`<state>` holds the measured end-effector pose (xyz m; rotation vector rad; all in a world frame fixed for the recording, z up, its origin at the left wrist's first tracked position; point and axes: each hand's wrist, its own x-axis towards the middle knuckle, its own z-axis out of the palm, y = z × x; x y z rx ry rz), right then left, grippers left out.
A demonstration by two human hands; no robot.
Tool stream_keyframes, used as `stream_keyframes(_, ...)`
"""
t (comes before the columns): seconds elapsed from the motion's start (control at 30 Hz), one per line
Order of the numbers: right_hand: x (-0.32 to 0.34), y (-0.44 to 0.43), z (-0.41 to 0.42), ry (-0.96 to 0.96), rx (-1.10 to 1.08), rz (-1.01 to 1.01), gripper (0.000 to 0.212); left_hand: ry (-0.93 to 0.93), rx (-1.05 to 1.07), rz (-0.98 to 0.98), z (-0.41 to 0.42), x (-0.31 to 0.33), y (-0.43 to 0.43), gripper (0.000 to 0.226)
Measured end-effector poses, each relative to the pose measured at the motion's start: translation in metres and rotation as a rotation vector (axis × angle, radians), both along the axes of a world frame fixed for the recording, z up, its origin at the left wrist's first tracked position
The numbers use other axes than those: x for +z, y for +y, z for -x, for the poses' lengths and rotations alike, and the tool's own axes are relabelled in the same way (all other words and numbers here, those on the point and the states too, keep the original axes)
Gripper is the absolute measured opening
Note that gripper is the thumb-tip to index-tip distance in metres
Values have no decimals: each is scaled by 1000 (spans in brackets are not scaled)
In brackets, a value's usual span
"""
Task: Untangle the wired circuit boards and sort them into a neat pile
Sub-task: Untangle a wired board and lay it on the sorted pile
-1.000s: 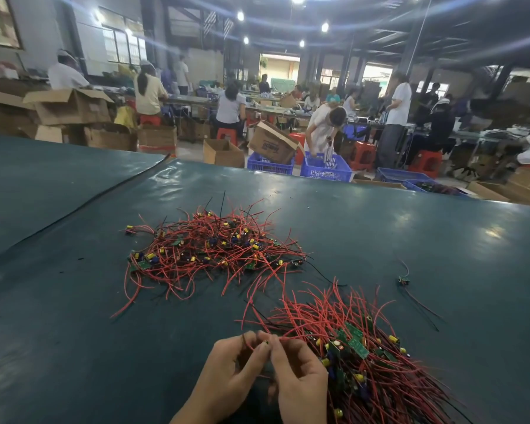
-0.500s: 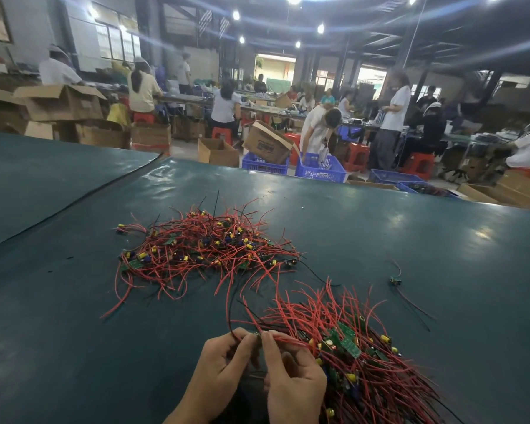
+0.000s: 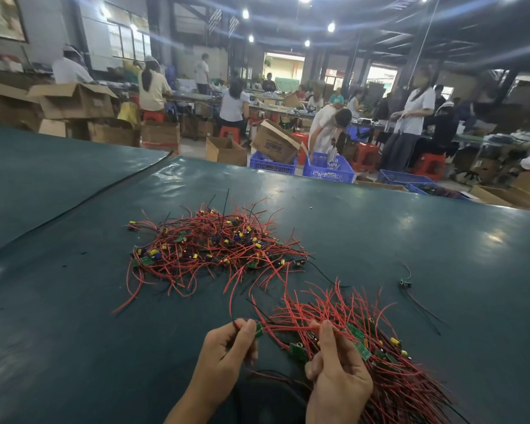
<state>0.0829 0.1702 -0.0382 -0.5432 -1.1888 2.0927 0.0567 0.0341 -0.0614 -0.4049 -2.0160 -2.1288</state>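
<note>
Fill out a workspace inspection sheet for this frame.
Surface: dark green mat, seam at its left.
Job's things: far pile, tangled; near pile, wires fanned out.
Clutter: stray board lying apart at the right.
Hands: left hand pinches a green board; right hand pinches the near pile's wires.
Cables: red wire runs between both hands.
Surroundings: cardboard boxes, blue crates, people at benches.
</note>
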Motion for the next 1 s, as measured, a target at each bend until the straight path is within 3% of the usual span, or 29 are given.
stream_keyframes(0.1,-5,-7,-1,-66,105,11,5,-12,-7,7,-1,-2,1,48)
stream_keyframes(0.17,-10,-17,-4,-106,214,-60,15,-11,-36,41,-1,-3,1,46)
stream_keyframes(0.23,-14,-26,-5,-113,282,-141,11,-5,-84,69,-2,-2,3,40)
stream_keyframes(0.4,-14,-27,-5,-114,292,-277,17,21,-133,138,-4,-1,7,35)
stream_keyframes(0.63,-3,3,-4,-37,112,-69,23,-12,-93,97,-2,4,0,50)
stream_keyframes(0.8,-3,0,-4,0,167,-65,25,-63,3,44,1,3,-1,33)
stream_keyframes(0.9,-4,-4,-6,4,251,-121,22,-123,61,-59,3,5,-4,31)
stream_keyframes(1.0,-4,-7,-9,15,372,-142,26,-294,101,-334,7,7,-3,33)
